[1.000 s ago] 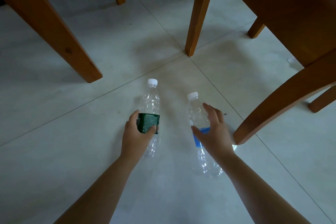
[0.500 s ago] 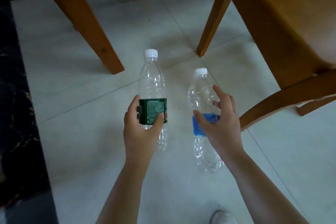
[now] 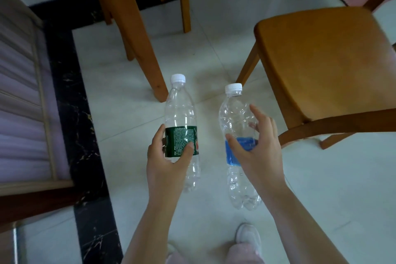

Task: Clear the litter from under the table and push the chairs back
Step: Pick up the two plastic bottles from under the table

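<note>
Landmark: near chair (image 3: 321, 60), wooden, seat facing up; all places below are given from it.
Left hand (image 3: 165, 163): fingers and thumb clamped round the label band of the green-label bottle (image 3: 182, 113), thumb on the front of the label.
Right hand (image 3: 257, 152): thumb pressed on the label of the blue-label bottle (image 3: 233, 113), the other fingers spread apart and curved round its far side; this grip looks the looser of the two.
Bottle position: both are clear, capped, apparently empty and held off the floor, caps pointing away from the person. The blue-label one is just left of the chair's front leg, the green-label one further left.
Risk, slip: thin walls may buckle under the pinch. The blue-label bottle is the likelier to drop.
Risk, rolling: a dropped bottle would probably roll on the smooth floor back under the furniture.
Risk, collision: swinging the right hand outward could knock the bottle against the chair's leg or seat edge.
Risk, sequence: with both hands full, the chair cannot be pushed back until the bottles are discarded.
Risk, footing: the shoe (image 3: 248, 236) is near the chair's side rail, a trip point when turning.
Surface: pale glossy floor tiles (image 3: 321, 188) with thin joints. A dark marbled strip (image 3: 70, 92) runs well left of the chair.
Room: a thick wooden leg (image 3: 137, 28) stands left of the chair, more wooden legs stand behind it, and a slatted frame (image 3: 21, 92) is at the far left.
</note>
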Action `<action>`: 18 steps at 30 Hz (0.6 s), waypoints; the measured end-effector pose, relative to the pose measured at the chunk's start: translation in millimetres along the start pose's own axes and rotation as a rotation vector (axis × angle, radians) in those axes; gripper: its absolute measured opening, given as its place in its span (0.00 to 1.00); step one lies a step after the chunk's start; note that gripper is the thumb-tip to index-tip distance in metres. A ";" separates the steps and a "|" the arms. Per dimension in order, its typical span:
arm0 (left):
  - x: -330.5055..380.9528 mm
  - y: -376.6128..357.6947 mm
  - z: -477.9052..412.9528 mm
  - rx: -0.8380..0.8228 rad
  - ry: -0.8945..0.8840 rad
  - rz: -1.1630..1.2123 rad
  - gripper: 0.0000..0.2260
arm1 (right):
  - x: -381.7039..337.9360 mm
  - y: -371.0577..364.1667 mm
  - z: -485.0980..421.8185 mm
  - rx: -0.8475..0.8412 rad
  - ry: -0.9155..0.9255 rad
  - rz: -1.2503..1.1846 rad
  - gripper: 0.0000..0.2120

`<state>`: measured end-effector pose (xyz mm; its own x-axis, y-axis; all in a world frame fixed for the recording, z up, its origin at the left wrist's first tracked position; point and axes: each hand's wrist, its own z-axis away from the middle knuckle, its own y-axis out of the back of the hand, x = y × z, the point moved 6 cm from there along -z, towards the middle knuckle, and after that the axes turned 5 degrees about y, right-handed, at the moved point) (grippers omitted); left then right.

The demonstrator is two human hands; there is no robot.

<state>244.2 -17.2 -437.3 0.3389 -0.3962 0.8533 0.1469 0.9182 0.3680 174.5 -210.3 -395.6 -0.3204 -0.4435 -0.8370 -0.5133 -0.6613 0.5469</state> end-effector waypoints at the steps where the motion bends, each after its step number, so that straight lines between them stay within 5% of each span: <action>1: 10.2 9.8 5.8 0.015 0.018 0.008 0.28 | -11.7 7.6 2.5 -0.002 -0.008 0.001 0.32; 18: 217.4 106.1 110.2 -0.020 -0.111 0.097 0.26 | -217.6 135.5 20.1 0.049 0.076 -0.074 0.31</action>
<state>231.1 -5.8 -172.0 0.2474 -0.3017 0.9207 0.1368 0.9517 0.2750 158.7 -191.2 -139.6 -0.2194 -0.4404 -0.8706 -0.5724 -0.6645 0.4804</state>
